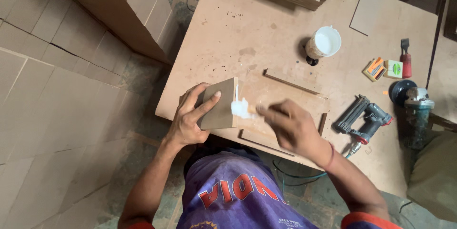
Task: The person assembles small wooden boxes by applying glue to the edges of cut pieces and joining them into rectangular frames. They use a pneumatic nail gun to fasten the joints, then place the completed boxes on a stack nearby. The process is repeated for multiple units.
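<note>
Now you are spreading white glue (241,108) on the edge of the small board (220,105) at the table's (228,29) near side. Your left hand (190,117) grips the board upright; your right hand (290,124) pinches something blurred. Next, I think, cover the edge evenly.

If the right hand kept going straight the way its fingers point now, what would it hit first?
The right hand points left toward the white glue on the edge of the upright board held by the left hand. It would likely meet that glued edge first.
</note>
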